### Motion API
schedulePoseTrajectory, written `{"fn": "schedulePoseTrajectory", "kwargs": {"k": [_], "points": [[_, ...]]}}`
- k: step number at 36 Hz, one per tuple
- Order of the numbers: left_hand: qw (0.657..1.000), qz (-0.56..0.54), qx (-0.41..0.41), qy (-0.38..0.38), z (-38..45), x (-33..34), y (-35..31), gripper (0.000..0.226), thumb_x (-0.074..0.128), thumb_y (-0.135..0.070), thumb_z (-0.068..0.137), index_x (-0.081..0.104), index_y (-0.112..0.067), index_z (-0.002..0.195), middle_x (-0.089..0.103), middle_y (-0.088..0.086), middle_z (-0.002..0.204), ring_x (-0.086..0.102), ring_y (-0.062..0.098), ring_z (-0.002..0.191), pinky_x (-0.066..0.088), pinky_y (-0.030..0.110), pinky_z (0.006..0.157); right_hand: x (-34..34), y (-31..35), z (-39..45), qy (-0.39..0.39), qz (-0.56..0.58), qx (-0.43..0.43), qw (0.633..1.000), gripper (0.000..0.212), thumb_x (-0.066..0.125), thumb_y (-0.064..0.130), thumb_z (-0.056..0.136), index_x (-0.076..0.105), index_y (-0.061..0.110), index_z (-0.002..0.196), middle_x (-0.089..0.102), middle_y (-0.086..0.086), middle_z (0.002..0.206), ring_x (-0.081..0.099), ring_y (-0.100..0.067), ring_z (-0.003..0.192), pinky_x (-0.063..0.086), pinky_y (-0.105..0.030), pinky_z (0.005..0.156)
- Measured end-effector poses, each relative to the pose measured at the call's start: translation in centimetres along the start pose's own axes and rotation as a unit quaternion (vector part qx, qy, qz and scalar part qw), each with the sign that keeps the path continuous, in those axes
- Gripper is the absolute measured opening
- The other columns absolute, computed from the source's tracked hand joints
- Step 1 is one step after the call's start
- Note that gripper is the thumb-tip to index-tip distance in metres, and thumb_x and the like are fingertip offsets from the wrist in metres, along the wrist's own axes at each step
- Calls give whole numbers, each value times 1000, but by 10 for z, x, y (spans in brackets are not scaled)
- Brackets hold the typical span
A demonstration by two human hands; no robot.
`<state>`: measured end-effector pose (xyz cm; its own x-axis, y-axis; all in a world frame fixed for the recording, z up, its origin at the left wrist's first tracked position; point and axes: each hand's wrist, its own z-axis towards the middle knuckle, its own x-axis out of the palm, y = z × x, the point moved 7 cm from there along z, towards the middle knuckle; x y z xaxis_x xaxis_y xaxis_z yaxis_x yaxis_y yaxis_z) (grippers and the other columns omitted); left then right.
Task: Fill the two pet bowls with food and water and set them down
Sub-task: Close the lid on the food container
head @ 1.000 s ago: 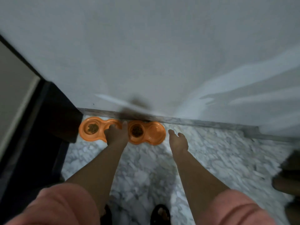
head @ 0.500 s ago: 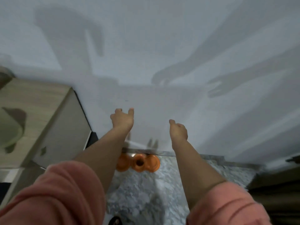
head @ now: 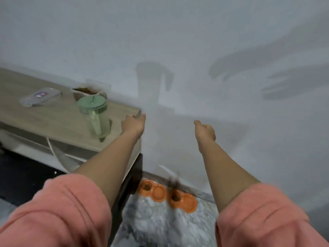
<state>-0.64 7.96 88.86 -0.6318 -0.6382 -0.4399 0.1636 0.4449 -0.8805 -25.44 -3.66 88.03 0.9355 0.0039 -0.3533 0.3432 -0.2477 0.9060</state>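
Both arms in pink rolled-up sleeves are reaching forward toward the pale grey wall (head: pixel 178 41). The left hand (head: pixel 132 124) is hovering at the corner of the light wooden bench (head: pixel 44 120), its fingers (head: pixel 142 116) spread loosely and gripping nothing. The right hand (head: pixel 204 131) is hanging in the air before the wall, its fingers curled inward and empty; whether they are fully closed cannot be told. Far below the fingers, two orange plastic double pet bowls (head: pixel 167 195) are lying side by side on the grey marble floor (head: pixel 160 227), against the wall base, each with brown food in one cup. On the bench, just left of the left fingers, a pale green plastic jug with a round lid (head: pixel 94 114) is standing.
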Motion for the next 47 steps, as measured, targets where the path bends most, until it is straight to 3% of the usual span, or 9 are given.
{"fn": "schedulePoseTrajectory", "kwargs": {"k": [6,10,13,20,25,30,37,45,47], "points": [[997,13,-17,-68,-19,-98,40,61,46,-47,97,49,-2,138,51,19,141,46,35,131,36,35,109,64,21,-71,87,-9,-25,996,33,50,39,92,50,8,100,48,-7,92,45,-23,72,36,-29,64],[993,17,-23,-119,-19,-166,59,61,45,-48,97,50,-1,136,51,19,140,45,35,132,34,36,108,110,44,-117,120,-26,-62,990,35,50,40,90,47,6,80,44,-4,73,40,-19,58,33,-27,53],[989,4,-30,-142,-15,-209,76,60,45,-47,98,48,-1,137,50,19,141,44,34,133,33,35,108,143,57,-147,138,-33,-83,986,38,51,42,89,46,8,73,46,-4,71,47,-24,73,39,-29,67],[984,-6,-43,-172,14,-319,120,59,45,-51,96,53,-6,135,53,16,139,45,34,131,35,38,109,236,88,-219,182,-11,-75,980,34,51,41,90,55,8,97,53,-8,96,51,-27,91,48,-38,95],[985,7,-35,-171,45,-407,150,58,46,-50,96,59,-3,128,59,17,132,51,35,124,39,37,103,311,111,-274,186,-23,-74,979,56,49,45,91,57,0,124,59,-19,120,56,-34,113,43,-41,104],[984,-15,-54,-171,75,-482,188,61,46,-52,95,56,-4,132,56,17,136,49,36,127,39,40,109,387,126,-318,200,-30,-85,976,43,50,49,87,59,15,113,60,-10,112,56,-28,106,45,-43,102],[983,-63,-74,-158,115,-535,229,70,46,-56,91,54,4,127,57,27,129,56,43,118,46,48,99,459,145,-356,223,-106,-99,964,53,44,42,94,55,3,128,52,-17,137,48,-36,126,41,-42,107],[984,-82,-82,-132,168,-551,239,59,42,-52,95,62,0,112,62,23,117,57,41,114,47,41,94,524,168,-338,219,-152,-117,957,48,40,36,96,57,1,124,54,-18,133,51,-36,121,43,-42,104],[985,-83,-77,-130,187,-550,235,45,42,-49,97,61,-10,85,61,16,105,58,34,99,46,39,93,542,176,-328,225,-164,-127,952,47,36,34,98,57,1,125,53,-18,135,50,-36,123,42,-41,105]]}}
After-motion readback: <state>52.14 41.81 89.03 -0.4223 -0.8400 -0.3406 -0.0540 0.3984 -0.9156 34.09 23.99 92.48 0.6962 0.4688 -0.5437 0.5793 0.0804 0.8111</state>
